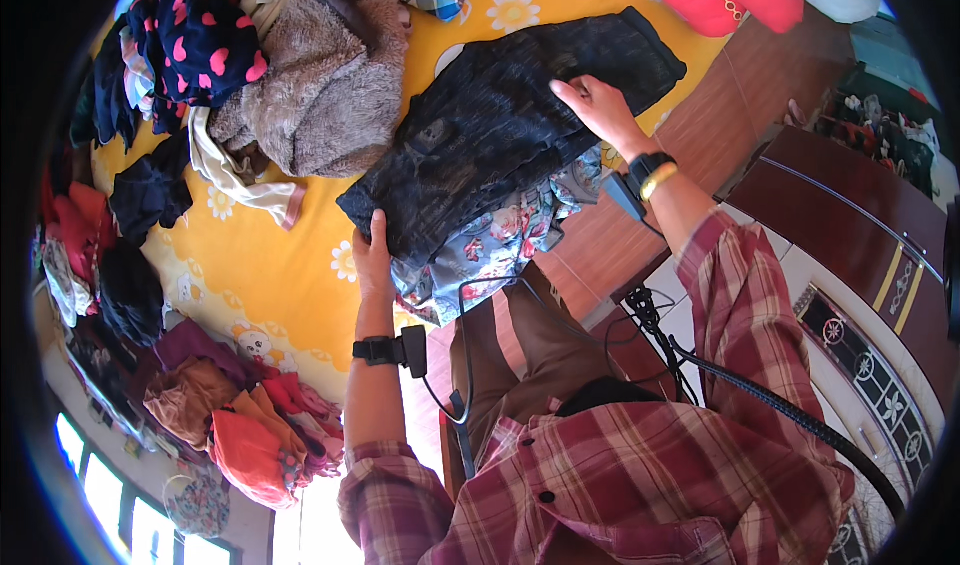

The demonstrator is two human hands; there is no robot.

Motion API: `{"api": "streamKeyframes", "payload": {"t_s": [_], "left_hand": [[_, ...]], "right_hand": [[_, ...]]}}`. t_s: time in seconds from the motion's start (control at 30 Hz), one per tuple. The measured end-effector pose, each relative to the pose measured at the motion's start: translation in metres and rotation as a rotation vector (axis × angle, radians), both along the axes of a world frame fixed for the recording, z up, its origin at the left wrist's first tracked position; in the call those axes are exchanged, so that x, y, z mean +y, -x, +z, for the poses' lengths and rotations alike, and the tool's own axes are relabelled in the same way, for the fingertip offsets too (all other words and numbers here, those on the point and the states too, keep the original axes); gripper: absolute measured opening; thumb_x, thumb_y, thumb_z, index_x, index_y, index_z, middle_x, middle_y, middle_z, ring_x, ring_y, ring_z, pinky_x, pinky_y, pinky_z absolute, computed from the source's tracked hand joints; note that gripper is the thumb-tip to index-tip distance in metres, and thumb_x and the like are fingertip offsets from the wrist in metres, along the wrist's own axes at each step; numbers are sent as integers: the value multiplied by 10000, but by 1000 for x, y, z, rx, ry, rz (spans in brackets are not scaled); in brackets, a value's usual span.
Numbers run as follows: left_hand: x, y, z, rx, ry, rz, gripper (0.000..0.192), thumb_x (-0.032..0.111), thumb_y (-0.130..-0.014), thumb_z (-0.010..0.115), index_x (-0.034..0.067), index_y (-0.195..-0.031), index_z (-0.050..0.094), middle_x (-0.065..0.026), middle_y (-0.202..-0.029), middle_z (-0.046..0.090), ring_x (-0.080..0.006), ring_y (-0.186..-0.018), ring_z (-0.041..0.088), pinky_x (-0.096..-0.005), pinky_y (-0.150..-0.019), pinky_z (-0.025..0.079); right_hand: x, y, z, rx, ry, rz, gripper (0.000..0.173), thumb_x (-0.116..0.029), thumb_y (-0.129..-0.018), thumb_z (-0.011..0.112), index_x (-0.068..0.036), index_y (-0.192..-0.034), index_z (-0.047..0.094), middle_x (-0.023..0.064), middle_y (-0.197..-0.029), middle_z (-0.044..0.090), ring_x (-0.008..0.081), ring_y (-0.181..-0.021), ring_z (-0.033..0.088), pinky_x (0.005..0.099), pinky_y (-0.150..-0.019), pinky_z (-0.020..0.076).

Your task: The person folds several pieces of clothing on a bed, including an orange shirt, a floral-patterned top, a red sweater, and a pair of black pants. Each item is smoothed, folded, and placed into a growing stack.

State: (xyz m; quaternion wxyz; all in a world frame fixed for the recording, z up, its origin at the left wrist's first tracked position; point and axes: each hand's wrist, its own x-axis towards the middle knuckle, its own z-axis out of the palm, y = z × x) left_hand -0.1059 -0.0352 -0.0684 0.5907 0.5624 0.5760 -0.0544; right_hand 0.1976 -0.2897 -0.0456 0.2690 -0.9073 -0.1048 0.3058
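A black patterned garment (480,137) lies spread at a slant on the bed before me. At its near left corner, my left hand (373,261) grips the edge, the thumb on top and the other fingers mostly hidden. Over its right part is my right hand (600,111), thumb apart from the bent fingers, with no cloth visibly gathered in it. Whether that hand touches the cloth is hard to tell. Under the near edge of the black garment, a blue-grey floral cloth (499,246) shows, hanging at the bed's edge.
A yellow daisy-print bedsheet (247,265) covers the bed. A brown fleece garment (330,92) and a dark heart-print cloth (195,40) are heaped beyond. Orange and red clothes (247,437) pile at left. Black cables (652,317) run by my lap; a dark red cabinet (840,212) stands right.
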Motion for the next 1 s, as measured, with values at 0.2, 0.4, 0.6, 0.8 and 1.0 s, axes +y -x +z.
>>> {"api": "streamKeyframes", "payload": {"t_s": [0.2,0.4,0.6,0.8,1.0], "left_hand": [[-18,-26,-8,-145,75,390,683,524,-837,541,-40,-1213,455,-157,-1116,555,-247,-1006,525,-314,-899,395],[-12,-37,-8,27,-414,76,615,475,-867,520,-79,-1134,515,-224,-1030,611,-343,-952,582,-360,-846,432],[-16,-48,-19,234,-530,-135,642,500,-858,502,-72,-1148,467,-306,-1059,557,-445,-1018,518,-439,-855,409],[-23,-29,29,-33,-865,-171,356,134,-846,583,3,-1156,466,-168,-1135,520,-324,-1137,442,-396,-938,356],[-79,-101,13,-180,-987,-1058,478,186,-856,513,63,-1300,387,-78,-1357,383,-229,-1290,321,-439,-1045,249]], "right_hand": [[46,1,-3,-147,76,136,729,-579,-779,564,50,-1144,502,227,-1081,588,323,-1037,561,354,-898,414],[21,-2,-3,-320,-280,10,385,-323,-842,615,-7,-1025,495,196,-786,616,342,-737,617,350,-635,476],[9,17,-47,-343,-19,-36,514,-425,-866,526,12,-1129,457,286,-889,599,442,-865,563,453,-736,474],[15,11,3,-598,-65,98,410,-150,-791,619,-28,-1151,466,178,-1117,482,352,-1072,428,420,-937,357],[74,76,5,-534,-217,768,411,-95,-765,548,-79,-1171,487,121,-1302,397,291,-1253,325,425,-1013,267]]}}
